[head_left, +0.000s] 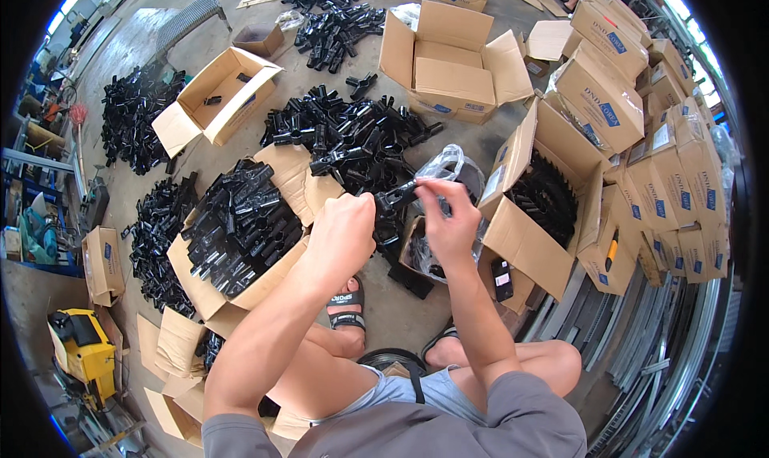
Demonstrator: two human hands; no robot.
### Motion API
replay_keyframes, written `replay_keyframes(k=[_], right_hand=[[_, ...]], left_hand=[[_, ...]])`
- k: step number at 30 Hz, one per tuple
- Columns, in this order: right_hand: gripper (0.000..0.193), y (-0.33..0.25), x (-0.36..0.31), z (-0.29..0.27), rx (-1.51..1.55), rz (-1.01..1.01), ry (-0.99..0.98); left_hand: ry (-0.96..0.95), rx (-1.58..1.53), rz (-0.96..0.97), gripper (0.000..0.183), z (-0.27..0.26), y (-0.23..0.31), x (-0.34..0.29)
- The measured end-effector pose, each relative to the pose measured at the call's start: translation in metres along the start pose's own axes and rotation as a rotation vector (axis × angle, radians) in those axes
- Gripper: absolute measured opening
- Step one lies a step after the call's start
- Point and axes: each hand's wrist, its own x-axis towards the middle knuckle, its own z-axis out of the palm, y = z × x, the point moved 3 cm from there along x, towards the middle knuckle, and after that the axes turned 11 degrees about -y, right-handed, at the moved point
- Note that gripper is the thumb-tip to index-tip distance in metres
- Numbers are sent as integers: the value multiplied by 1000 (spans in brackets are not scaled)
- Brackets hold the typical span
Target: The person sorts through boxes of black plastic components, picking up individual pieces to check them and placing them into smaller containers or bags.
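Observation:
A black, glossy clamp-like part (394, 198) is held up between both hands in front of me. My left hand (344, 230) is closed in a fist around its left end, hiding that end. At the other end, the thumb and fingertips of my right hand (450, 216) pinch the part. Right behind it spreads a large pile of similar black parts (344, 133). Beneath my right hand stands a small carton (412, 246) with a clear plastic bag (448, 163) in and above it. Another dark piece (411, 280) lies on the floor by that carton.
An open carton (196, 294) at left is full of black parts. At right, another open carton (525, 238) holds more, with a phone (502, 280) beside it. Stacked cartons (665, 177) and metal profiles (633, 338) line the right. Further open cartons (452, 85) stand behind.

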Motion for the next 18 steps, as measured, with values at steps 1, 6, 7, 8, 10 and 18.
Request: replay_keyframes(k=[1, 6, 7, 8, 10, 18], right_hand=[[14, -14, 4, 0, -58, -114, -86], [16, -35, 10, -2, -294, -329, -232], [16, -35, 12, -2, -297, -328, -230], [15, -36, 11, -2, -308, -319, -242], [14, -37, 9, -4, -332, -300, -264], [12, -40, -1, -12, -342, -309, -301]], left_hand=[[12, 7, 2, 16, 4, -2, -2], [62, 68, 41, 10, 1, 5, -8], [75, 74, 53, 9, -1, 7, -9], [81, 77, 64, 8, -1, 7, -11], [80, 54, 75, 11, 2, 4, -12], [59, 39, 84, 12, -5, 17, -21]])
